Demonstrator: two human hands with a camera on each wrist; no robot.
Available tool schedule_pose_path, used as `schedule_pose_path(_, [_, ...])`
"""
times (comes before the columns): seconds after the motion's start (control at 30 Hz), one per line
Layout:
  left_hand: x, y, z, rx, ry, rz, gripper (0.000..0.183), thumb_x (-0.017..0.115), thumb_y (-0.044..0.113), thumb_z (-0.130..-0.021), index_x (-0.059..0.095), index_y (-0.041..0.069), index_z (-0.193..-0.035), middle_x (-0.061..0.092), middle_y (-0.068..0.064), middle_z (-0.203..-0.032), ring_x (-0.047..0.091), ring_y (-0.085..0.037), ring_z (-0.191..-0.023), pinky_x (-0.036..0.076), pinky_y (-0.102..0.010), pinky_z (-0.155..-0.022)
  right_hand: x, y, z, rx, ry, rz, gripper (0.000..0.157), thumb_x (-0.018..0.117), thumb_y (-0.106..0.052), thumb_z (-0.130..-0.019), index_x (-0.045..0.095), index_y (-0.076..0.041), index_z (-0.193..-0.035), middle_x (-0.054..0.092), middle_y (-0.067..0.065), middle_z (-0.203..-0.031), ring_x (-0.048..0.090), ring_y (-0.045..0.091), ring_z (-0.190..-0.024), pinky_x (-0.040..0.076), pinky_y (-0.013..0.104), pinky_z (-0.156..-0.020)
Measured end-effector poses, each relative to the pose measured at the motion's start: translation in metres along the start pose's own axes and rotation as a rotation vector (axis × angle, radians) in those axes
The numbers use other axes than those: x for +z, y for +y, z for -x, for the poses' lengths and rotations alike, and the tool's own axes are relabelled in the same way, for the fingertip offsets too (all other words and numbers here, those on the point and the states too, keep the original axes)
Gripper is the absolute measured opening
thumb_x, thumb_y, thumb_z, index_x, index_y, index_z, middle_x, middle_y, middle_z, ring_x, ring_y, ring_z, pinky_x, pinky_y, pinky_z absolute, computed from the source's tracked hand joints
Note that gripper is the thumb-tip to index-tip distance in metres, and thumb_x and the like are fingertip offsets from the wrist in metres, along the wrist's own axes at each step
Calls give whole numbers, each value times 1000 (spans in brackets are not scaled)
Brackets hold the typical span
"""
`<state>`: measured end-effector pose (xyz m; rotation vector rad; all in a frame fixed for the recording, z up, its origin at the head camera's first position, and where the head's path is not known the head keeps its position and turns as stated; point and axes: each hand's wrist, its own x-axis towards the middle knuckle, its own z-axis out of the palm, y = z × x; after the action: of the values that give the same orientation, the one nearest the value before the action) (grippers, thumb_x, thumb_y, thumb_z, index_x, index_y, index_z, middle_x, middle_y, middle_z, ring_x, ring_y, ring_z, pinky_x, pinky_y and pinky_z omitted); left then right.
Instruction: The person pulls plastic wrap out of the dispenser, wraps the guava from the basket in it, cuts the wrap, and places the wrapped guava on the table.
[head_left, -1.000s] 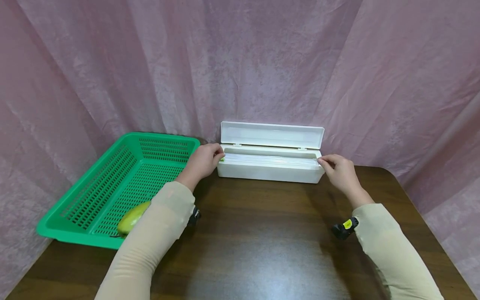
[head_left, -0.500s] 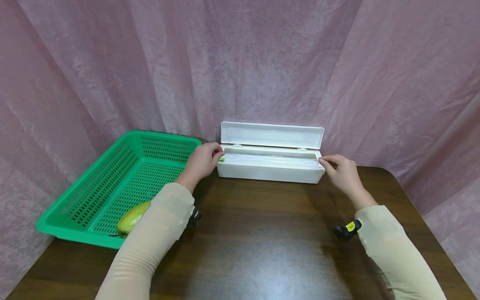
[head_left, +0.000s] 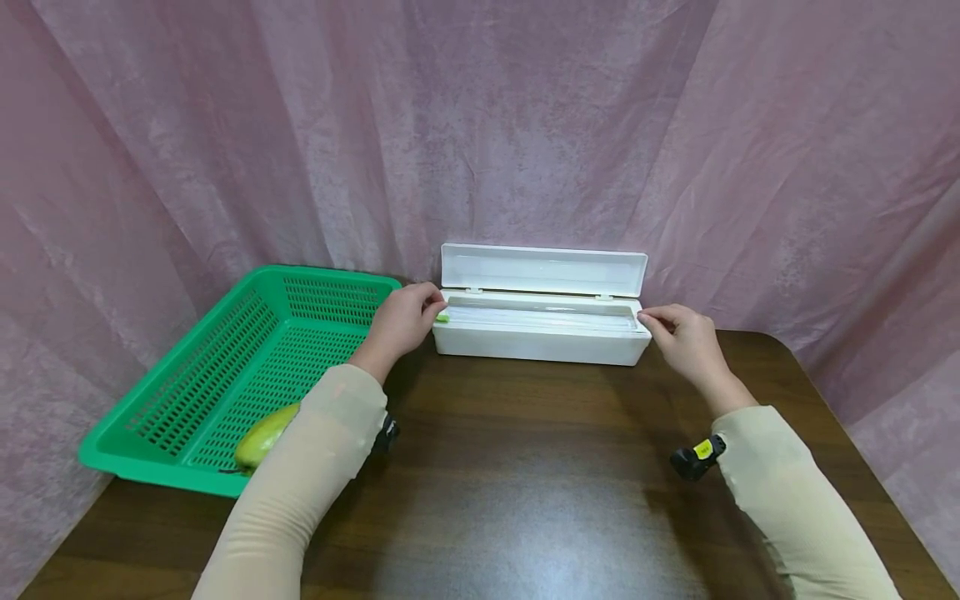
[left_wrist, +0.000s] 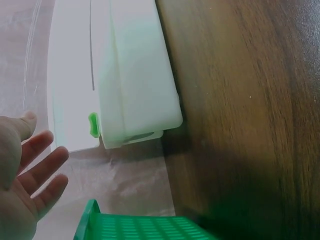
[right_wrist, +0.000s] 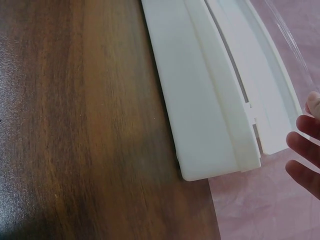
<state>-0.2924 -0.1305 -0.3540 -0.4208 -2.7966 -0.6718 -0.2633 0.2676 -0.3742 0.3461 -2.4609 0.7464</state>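
A long white cling film dispenser [head_left: 536,344] stands on the table with its hinged lid [head_left: 543,271] raised. At its left end sits a small green slider [left_wrist: 94,125]. A sheet of clear cling film [right_wrist: 287,30] is stretched between the hands; its gathered edge shows as a thin line in both wrist views. My left hand [head_left: 405,321] pinches one corner above the dispenser's left end. Over the right end, my right hand [head_left: 682,340] pinches the other corner between thumb and forefinger, the other fingers spread. Most of the film is too transparent to make out.
A green plastic basket [head_left: 120,467] stands at the left, partly behind my left forearm. In it lies a yellow-green fruit [head_left: 261,437], partly hidden by the sleeve. The brown wooden table [head_left: 525,467] meets a pink curtain [head_left: 525,125] behind the dispenser.
My right hand has shifted slightly to the right. Both hands keep their pinch, and the dispenser and basket stand much as before.
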Motion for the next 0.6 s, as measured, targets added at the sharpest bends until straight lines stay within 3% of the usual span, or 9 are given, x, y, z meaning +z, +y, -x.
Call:
schedule_pose_path(0.07, [-1,1,-1,-28,-17,-20,16,56,28,-95,63,14,-98,65,-6,-100,60,-27,-91,46,-49,-87,0,0,0,0,-1,-3,17,67,-14,-88,73,0,-93,71,15,-86,51,8,-68,37,12,-60])
schedule_pose_path(0.13, [-3,2,-1,-77,-52,-23,16,56,29,-96,62,15,-97,62,-7,-113,57,-31,-107,36,-61,-99,1,0,-1,0,-2,-12,17,67,-15,-87,73,0,-93,71,15,-86,50,4,-68,37,10,-60])
schedule_pose_path(0.23, [-5,3,-1,-178,-131,14,16,54,30,-96,60,15,-96,55,-8,-120,50,-34,-117,16,-76,-100,3,0,-1,-3,-2,-19,16,68,-15,-87,73,0,-92,71,15,-87,51,1,-69,37,9,-61])
schedule_pose_path(0.37, [-8,2,-1,-269,-212,70,17,54,29,-96,58,13,-93,57,-6,-95,55,-29,-95,15,-80,-95,6,0,-2,-5,-11,-24,16,68,-14,-87,73,0,-93,71,15,-87,55,7,-71,40,11,-62])
schedule_pose_path(0.43, [-8,1,-1,-281,-227,74,16,54,28,-96,57,13,-91,56,-5,-84,55,-26,-84,30,-72,-95,7,0,-2,-2,-21,-24,16,68,-14,-87,73,0,-93,71,15,-88,57,13,-72,41,15,-62])
schedule_pose_path(0.5, [-9,0,-1,-271,-232,70,16,54,27,-96,56,12,-91,55,-4,-79,53,-23,-77,43,-57,-86,9,-1,-2,2,-31,-22,16,67,-14,-87,73,0,-94,71,15,-88,58,18,-74,43,19,-63])
schedule_pose_path(0.6, [-9,-1,-3,-249,-223,85,15,54,26,-96,57,11,-92,55,-4,-79,52,-22,-73,42,-36,-66,10,-2,-2,3,-32,-19,17,66,-14,-88,72,1,-94,71,16,-88,59,21,-74,45,25,-63])
